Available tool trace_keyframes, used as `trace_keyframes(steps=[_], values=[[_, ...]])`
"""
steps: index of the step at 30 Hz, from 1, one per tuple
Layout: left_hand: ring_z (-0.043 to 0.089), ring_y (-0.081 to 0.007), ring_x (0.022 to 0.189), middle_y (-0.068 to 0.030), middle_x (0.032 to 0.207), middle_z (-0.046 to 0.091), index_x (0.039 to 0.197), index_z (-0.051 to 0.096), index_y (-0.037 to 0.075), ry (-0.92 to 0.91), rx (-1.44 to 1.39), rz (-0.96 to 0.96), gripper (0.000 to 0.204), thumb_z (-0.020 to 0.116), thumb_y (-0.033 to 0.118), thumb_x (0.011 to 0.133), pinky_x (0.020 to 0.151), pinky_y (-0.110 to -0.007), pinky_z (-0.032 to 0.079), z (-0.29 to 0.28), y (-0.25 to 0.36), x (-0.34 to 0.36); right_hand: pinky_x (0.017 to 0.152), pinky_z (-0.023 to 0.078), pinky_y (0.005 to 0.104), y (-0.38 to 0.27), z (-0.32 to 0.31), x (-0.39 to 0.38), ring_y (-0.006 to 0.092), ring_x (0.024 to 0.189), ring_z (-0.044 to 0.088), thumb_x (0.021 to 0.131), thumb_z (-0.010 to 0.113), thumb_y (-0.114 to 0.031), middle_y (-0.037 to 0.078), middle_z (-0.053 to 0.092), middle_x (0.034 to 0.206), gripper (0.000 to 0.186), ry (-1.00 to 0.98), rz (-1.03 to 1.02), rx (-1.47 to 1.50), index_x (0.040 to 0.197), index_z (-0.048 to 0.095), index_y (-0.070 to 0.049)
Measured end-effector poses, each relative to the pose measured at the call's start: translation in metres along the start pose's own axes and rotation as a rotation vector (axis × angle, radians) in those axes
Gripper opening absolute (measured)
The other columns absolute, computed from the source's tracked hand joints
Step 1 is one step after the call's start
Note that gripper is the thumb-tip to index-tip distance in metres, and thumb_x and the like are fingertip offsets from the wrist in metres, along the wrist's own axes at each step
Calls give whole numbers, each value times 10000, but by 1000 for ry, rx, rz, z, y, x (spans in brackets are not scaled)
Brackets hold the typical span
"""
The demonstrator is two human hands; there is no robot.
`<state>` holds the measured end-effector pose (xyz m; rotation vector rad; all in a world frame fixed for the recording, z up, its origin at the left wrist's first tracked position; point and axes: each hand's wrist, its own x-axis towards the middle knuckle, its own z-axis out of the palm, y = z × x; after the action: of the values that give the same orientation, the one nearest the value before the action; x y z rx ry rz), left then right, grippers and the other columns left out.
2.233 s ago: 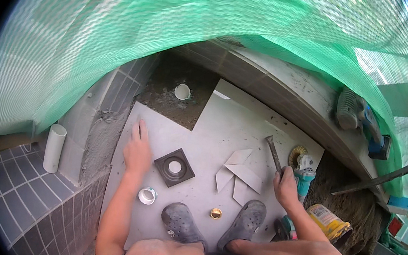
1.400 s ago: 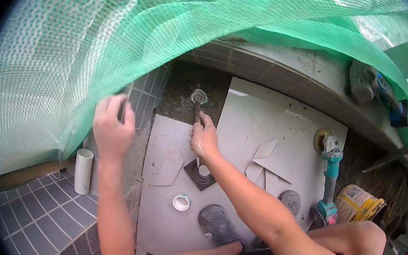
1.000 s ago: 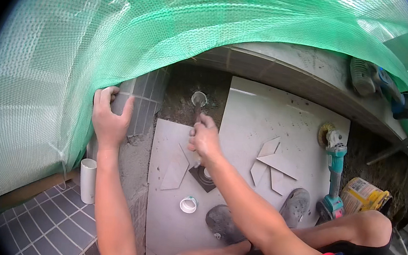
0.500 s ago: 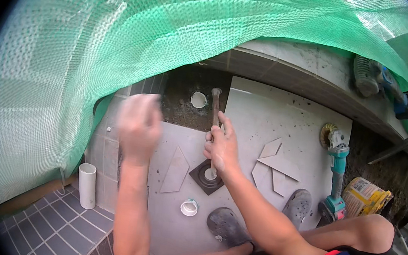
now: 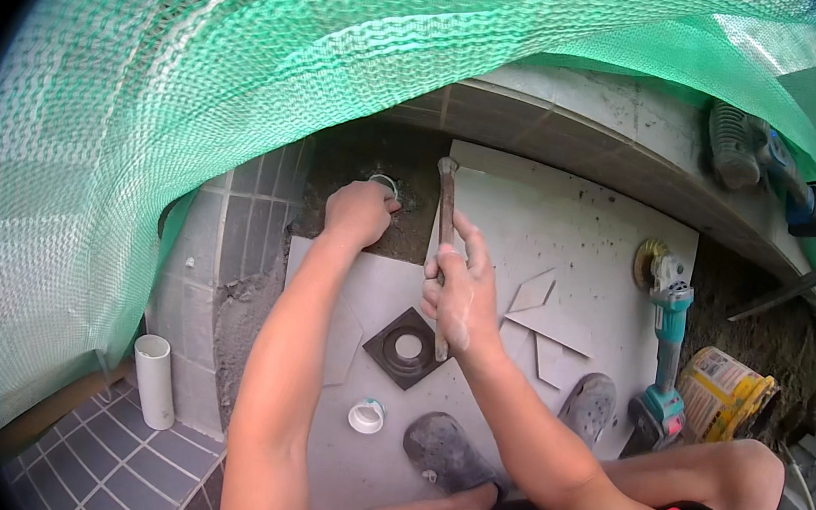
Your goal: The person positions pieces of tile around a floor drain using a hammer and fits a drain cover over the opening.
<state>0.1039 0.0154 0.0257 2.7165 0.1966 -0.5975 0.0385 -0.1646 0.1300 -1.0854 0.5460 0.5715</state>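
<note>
yellow printed sack (image 5: 727, 384) | crumpled, lying on dirt | far right, beside teal angle grinder (image 5: 662, 336)

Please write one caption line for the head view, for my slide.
Left hand on a pipe opening in dark mortar; right hand holds a hammer.

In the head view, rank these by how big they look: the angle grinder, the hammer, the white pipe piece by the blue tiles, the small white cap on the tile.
1. Angle grinder, largest.
2. Hammer in the right hand, partly hidden by it.
3. White pipe piece.
4. Small white cap, smallest.
</note>
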Motion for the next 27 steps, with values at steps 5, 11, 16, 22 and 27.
trace_keyframes(steps=[5, 11, 16, 22, 27], values=[[719, -356, 1009, -153, 1016, 765, 961, 793, 132, 42, -76, -120, 184, 659, 257, 938, 867, -496, 549, 6, 14, -4, 445, 343, 262, 6, -1, -3, 75, 516, 385, 1047, 455, -158, 40, 500, 821, 586, 23, 17, -14, 1601, 278, -86], [711, -389, 1027, -211, 1054, 749, 987, 774, 62, 1, -183, -244, 273, 628, 293, 982, 890, -487, 545, 7, 22, 3, 448, 343, 265, 2, -9, 0, 79, 518, 381, 1057, 442, -158, 47, 502, 856, 573, 71, 18, -13, 1606, 285, -102], [694, -426, 1084, -282, 1172, 711, 1079, 727, -62, -75, -593, -445, 414, 616, 331, 1007, 942, -494, 536, 30, 11, 32, 457, 344, 264, -5, -11, -2, 79, 522, 383, 1060, 443, -162, 47, 503, 859, 574, 90, -9, -20, 1609, 287, -105], [641, -425, 1224, -286, 1259, 685, 1200, 692, -49, -57, -451, -459, 449, 598, 352, 1022, 1000, -482, 522, 28, 26, 37, 462, 349, 261, -14, -25, -7, 77, 529, 390, 1058, 447, -158, 48, 507, 867, 577, 97, -32, -10, 1609, 285, -103], [631, -411, 1249, -256, 1307, 675, 1224, 689, -41, -60, -328, -497, 469, 592, 370, 1021, 1030, -482, 516, 28, 35, 36, 463, 349, 253, -25, -25, -11, 73, 533, 393, 1060, 450, -162, 48, 511, 872, 575, 101, -12, -31, 1608, 287, -105]])
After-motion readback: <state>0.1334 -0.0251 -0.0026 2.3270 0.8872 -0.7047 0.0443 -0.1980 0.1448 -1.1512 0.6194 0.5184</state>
